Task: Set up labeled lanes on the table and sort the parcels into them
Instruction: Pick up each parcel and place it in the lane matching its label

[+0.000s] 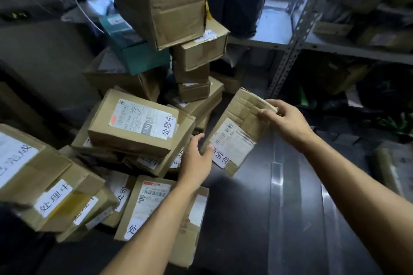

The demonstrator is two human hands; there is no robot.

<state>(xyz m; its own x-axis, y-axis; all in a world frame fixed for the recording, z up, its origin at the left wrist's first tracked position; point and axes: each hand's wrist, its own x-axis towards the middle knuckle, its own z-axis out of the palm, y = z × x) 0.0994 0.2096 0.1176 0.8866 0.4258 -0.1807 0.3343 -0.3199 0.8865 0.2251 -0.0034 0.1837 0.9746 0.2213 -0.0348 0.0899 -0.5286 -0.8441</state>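
Parcels: matt brown cardboard, creased and scuffed. The held parcel (pixel 237 131), centre of frame, has soft, dented corrugated board, clear tape strips with a dull sheen, and a white paper label. The big box (pixel 161 2) at top centre is rough kraft card with glossy tape over its label. The teal box (pixel 143 56) beneath it is smoother printed card. White paper stickers on the lower-left stack (pixel 53 196) are matt with black characters. The desk (pixel 279 219), lower right, has a dark, glossy surface with streaky reflections. The shelf upright (pixel 292 51), upper right, is grey perforated metal with a matt finish.
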